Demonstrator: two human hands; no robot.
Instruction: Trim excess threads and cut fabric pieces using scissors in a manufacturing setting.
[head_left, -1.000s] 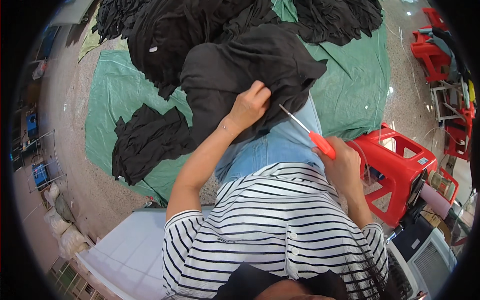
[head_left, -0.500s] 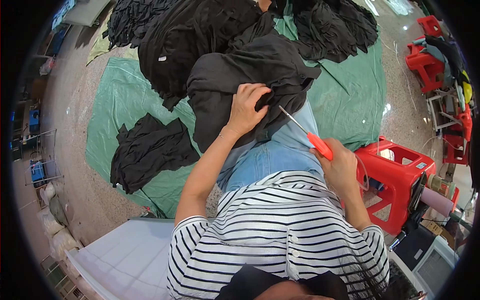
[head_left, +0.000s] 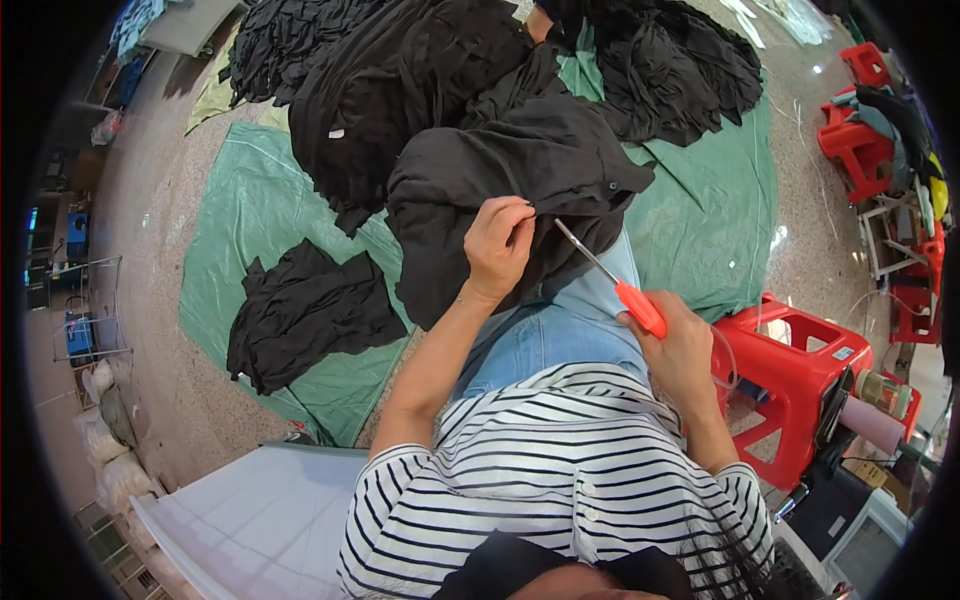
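**Tool held up to a garment**

A striped shirt comes nearest, above blue jeans. The right hand is wrapped around the tool's red handle; its thin metal shaft slants up and leftward, the tip near the left fingertips. Whether that tip touches cloth, I cannot tell. The black garment lies bunched over the lap, a dark button near its right end. The left hand rests against it, fingers curled at a fold; whether they pinch the cloth, I cannot tell. A red stool stands at right. Beyond the knees, a green sheet bears a black heap at left and bigger black piles farther off. Another person's hand shows at the top edge.
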